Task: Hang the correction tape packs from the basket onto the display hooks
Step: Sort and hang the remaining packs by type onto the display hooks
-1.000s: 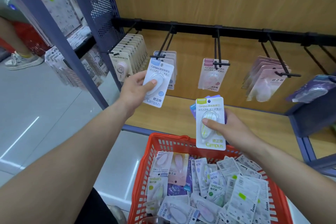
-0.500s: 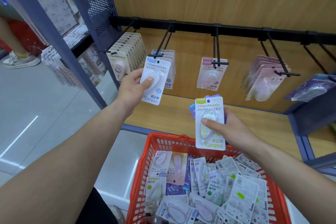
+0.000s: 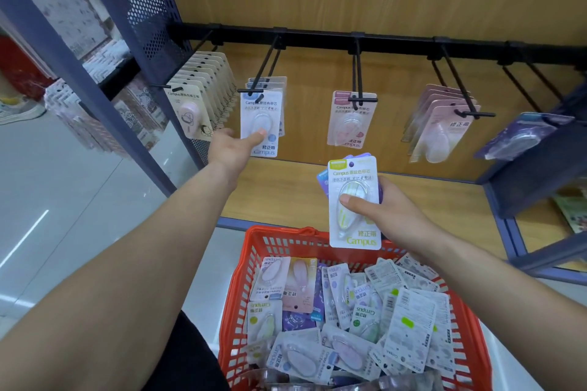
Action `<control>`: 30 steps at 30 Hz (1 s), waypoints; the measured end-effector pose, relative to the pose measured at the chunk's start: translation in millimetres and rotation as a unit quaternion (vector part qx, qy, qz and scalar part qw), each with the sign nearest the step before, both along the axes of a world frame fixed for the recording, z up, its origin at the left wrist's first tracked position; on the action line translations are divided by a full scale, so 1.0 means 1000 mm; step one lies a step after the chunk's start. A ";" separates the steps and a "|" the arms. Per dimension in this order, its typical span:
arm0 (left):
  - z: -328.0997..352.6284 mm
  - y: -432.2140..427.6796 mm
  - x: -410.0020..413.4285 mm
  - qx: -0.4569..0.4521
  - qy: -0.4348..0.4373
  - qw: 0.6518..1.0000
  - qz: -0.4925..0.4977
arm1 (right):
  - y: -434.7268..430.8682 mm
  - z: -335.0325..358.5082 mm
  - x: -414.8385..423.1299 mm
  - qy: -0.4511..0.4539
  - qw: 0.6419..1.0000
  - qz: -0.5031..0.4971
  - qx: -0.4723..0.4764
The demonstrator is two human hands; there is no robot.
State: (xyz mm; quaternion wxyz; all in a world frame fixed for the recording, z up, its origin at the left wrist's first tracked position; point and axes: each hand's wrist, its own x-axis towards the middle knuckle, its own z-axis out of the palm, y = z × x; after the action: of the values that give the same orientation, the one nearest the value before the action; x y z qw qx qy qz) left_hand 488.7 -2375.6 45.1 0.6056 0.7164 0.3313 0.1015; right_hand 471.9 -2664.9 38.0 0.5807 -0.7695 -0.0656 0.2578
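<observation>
A blue-marked correction tape pack (image 3: 263,111) hangs at the front of the second display hook (image 3: 265,70), with a few like packs behind it. My left hand (image 3: 233,149) is below it, fingers spread; only the thumb tip touches the pack's lower front. My right hand (image 3: 394,213) grips a small stack of packs above the basket, thumb pressed on the front green-marked pack (image 3: 352,228). The red basket (image 3: 241,289) below holds several loose packs (image 3: 349,311).
Beige packs (image 3: 190,111) fill the left hook, pink packs (image 3: 349,120) hang on the third, pale pink packs (image 3: 441,127) on the fourth, purple packs (image 3: 521,136) at far right. A bare hook (image 3: 524,82) sits between. A blue perforated panel (image 3: 143,9) bounds the left; a wooden shelf (image 3: 286,187) lies beneath.
My left hand lifted the blue-marked pack up onto the second hook and opened its grip; the pack now hangs there. My right hand kept its stack nearly still.
</observation>
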 end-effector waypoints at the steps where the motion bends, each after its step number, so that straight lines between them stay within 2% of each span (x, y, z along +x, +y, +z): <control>1: 0.002 -0.007 -0.003 0.017 0.017 1.000 0.002 | -0.001 0.002 -0.001 -0.001 1.000 0.000 0.009; 4: 0.008 -0.036 -0.022 0.058 0.034 0.997 -0.047 | -0.001 0.010 -0.007 -0.006 0.999 -0.004 0.041; 8: 0.032 -0.086 -0.060 -0.026 0.016 0.968 -0.248 | -0.003 0.016 -0.013 -0.019 0.997 -0.033 0.073; 10: 0.041 -0.107 -0.071 -0.030 -0.010 0.955 -0.294 | -0.007 0.020 -0.016 -0.022 0.994 -0.046 0.094; 17: 0.046 -0.163 -0.082 -0.005 -0.071 0.959 -0.273 | -0.034 0.034 -0.029 -0.034 0.985 -0.107 0.132; 22: 0.041 -0.206 -0.084 -0.089 -0.074 0.961 -0.250 | -0.075 0.045 -0.038 -0.058 0.982 -0.135 0.118; 26: 0.041 -0.230 -0.080 -0.179 -0.071 0.945 -0.264 | -0.117 0.047 -0.036 -0.064 0.985 -0.144 0.076; 30: 0.041 -0.246 -0.066 -0.177 -0.071 0.954 -0.232 | -0.162 0.046 -0.033 -0.065 0.980 -0.179 0.062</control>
State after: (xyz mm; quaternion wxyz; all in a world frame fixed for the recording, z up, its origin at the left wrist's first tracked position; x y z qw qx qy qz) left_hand 422.9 -2621.3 85.7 0.7515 0.6459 0.1243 -0.0514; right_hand 438.6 -2827.4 84.3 0.6582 -0.7466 0.0197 0.0948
